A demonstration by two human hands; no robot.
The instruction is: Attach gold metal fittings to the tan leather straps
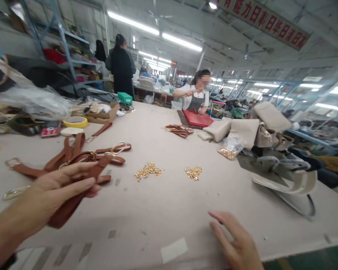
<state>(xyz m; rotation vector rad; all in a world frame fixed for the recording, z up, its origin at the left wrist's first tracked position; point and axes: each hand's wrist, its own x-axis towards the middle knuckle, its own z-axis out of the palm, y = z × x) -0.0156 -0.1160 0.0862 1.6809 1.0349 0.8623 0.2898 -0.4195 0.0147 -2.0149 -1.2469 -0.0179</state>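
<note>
My left hand (62,186) is closed round a brown leather strap (70,202) at the left of the pale table (169,210). The strap runs under my fingers toward a pile of more brown straps with gold buckles (81,153). My right hand (236,243) lies at the bottom right with its fingers stretched out flat on the table, holding nothing. Two small heaps of gold metal fittings (148,170) (193,172) lie on the table between and beyond my hands.
Beige bags (253,129) and grey bag parts (284,176) crowd the right side, with a clear packet of gold fittings (230,148). More brown straps (180,130), a red bag (197,119), yellow tape (75,122) and boxes lie farther off. A seated person (197,93) works across the table; another stands behind.
</note>
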